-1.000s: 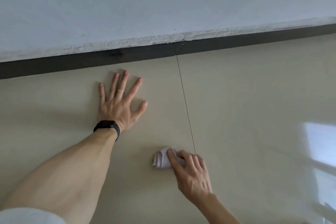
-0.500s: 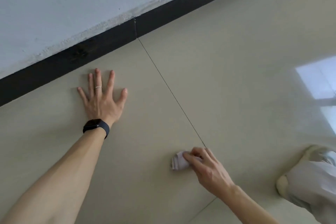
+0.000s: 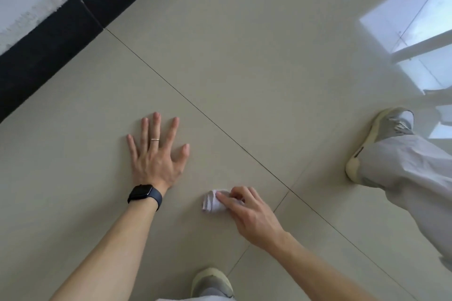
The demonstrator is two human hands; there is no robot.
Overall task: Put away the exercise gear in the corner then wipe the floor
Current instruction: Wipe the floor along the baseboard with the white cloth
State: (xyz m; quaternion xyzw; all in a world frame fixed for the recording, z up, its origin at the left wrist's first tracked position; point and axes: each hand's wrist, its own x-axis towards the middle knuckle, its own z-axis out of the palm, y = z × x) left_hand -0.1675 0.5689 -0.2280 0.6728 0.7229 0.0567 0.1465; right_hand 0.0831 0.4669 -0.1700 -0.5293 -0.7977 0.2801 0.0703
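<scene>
On the floor [image 3: 244, 61], just left of the long grout line [image 3: 195, 107] that runs from the black baseboard [image 3: 49, 39] down to lower right, I see a small crumpled white tissue [image 3: 212, 201] pressed flat under my right hand [image 3: 247, 215]. Right hand is curled, fingertips [image 3: 220, 195] pinching down on the wad's top and right side; most of the wad sticks out on the side away from the line. Left hand [image 3: 154, 156] is splayed fully open, palm down on the tile, holding nothing, just bracing; it sits farther from the grout line than the tissue and nearer the baseboard. It wears a ring [image 3: 155, 139] and a dark watch [image 3: 144, 196]. The tissue lies between the two hands, touching only the right, so the right does the wiping. The wad's long axis looks roughly crosswise to the grout line, hard to be sure. One shoe [image 3: 376, 144] is well across the line, another [image 3: 211, 282] shows at bottom edge. No exercise gear in view, so I judge this as the wiping step. Next stroke probably sweeps along or toward the line; the thin wad could slip out from under the fingers.
</scene>
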